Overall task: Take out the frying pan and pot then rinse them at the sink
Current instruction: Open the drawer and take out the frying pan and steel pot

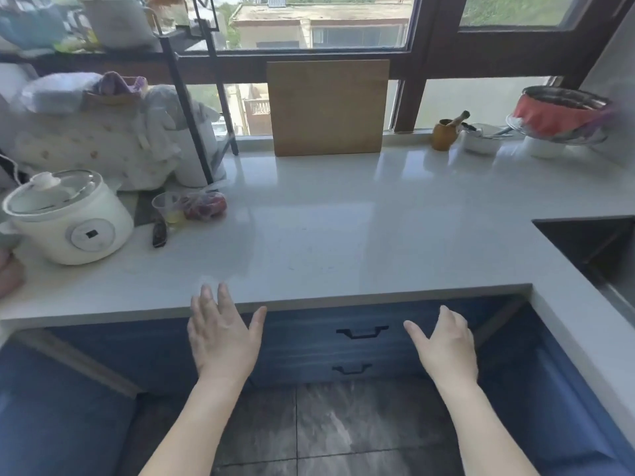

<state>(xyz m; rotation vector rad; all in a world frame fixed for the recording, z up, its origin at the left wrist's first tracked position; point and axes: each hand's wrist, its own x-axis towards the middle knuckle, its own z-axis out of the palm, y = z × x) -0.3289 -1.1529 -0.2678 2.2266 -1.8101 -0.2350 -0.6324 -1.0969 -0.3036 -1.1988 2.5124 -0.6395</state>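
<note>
Sink [584,242] sits in our counter [309,218] at the right, while our left hand [221,333] and right hand [446,345] hover with fingers spread, holding nothing, before the blue drawers [360,352].

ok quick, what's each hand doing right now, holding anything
left hand: open, fingers straight, holding nothing
right hand: open, fingers relaxed, holding nothing

left hand [221,334]: bare, no ring or watch visible
right hand [446,345]: bare, nothing worn
forearms: uncovered up to the frame's lower edge, no sleeves in view
</note>
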